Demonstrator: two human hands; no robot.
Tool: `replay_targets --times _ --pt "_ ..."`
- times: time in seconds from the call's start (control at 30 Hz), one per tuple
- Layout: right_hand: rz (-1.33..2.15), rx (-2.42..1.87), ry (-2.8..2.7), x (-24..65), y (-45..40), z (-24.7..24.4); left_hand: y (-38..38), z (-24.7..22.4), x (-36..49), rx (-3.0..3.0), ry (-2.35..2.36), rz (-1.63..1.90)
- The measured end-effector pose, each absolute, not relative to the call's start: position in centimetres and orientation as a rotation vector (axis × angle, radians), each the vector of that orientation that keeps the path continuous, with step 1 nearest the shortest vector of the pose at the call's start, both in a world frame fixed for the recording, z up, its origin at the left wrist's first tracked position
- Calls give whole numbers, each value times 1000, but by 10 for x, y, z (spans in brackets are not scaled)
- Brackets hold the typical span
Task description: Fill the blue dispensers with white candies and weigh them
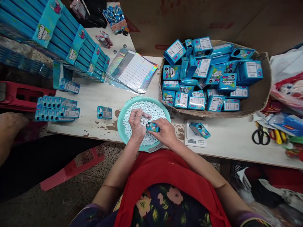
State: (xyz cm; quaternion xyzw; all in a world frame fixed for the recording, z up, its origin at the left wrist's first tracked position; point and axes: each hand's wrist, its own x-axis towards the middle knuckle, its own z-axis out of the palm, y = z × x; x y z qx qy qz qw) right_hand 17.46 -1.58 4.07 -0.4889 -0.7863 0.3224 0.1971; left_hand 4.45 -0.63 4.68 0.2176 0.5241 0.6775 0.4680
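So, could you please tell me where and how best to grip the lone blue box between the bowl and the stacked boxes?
Probably across its middle, from above, with thumb and fingers on the two long sides: the blue box lies lengthwise from left to right on the table, apart from the bowl and the stacked boxes.

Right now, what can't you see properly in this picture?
In the head view:
How many candies the left hand holds: its fingers hide some.
The inside of the box in the right hand: candies block its mouth.
The bottom of the bowl: candies bury it.
Any number on the scale: too small.
The other person's arm: cut off by the left edge.
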Motion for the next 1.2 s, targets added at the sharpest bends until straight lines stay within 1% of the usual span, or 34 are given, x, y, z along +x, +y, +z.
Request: replay_targets --times 0.4,0.57,0.63,0.77,0.93,1.03,1.2 --pt "873 -1384 -2182 174 -18 37 -3 46 46 535 1181 1645" --pt "831 -1380 -2218 173 -18 40 -7 47 45 491 1169 1605" --pt "830 -1363 -2227 173 -18 41 -8 47 45 483 1201 1638" --pt "884 -1335 -2180 173 -18 41 -9 45 46 510 1249 1673" --pt "930 -1319 -2136 172 -16 41 -9 47 48 506 1180 1692" --pt "964 -1308 -2117 170 -14 40 -10 52 50 545 1124 1647" --pt "1081 -1215 -1945 181 -18 41 -7 51 38 586 1169 1672"
